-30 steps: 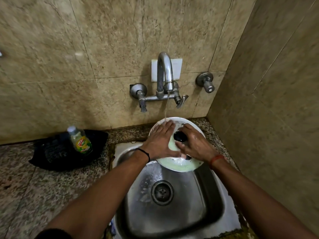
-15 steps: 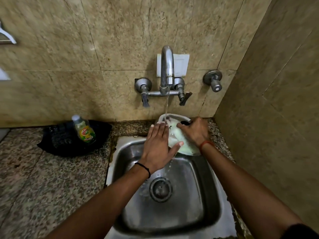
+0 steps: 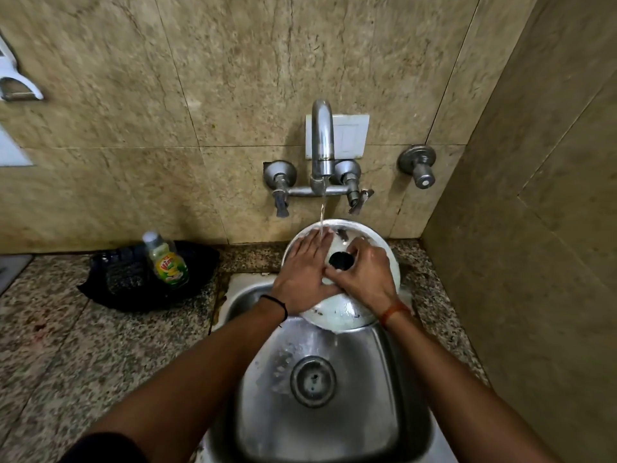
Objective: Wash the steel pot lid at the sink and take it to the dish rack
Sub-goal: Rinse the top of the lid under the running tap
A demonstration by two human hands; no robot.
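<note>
The round steel pot lid, wet and with a black knob at its centre, is held tilted over the back of the steel sink. A thin stream from the wall tap falls on its upper part. My left hand lies flat on the lid's left half, fingers together, under the stream. My right hand grips the lid at the knob, fingers curled around it. The dish rack is out of view.
A dish-soap bottle stands on a black tray on the granite counter left of the sink. A tiled wall closes in on the right. A second valve sticks out of the back wall. White fittings hang at the far left.
The lid has turned from edge-on back to face me, its top and knob showing again. My left hand has moved up onto it under the stream.
</note>
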